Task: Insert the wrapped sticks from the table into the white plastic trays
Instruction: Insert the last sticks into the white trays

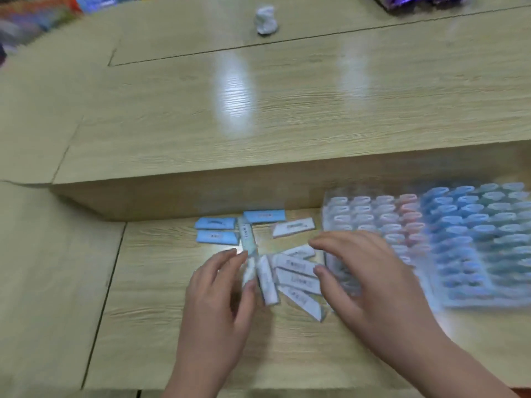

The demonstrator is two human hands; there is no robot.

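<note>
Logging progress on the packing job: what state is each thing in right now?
left hand, pinches one white stick between finger and thumb.
right hand, fingers spread over the loose white sticks, gripping nothing.
blue sticks, lying flat, untouched.
trays, rows of sticks already in slots; blurred.
paper ball, crumpled, on the far tabletop.

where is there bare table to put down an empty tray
Bare: the low table left of the left hand, and the raised shelf behind. Crowded: loose sticks between the hands, trays beyond the right hand.
</note>
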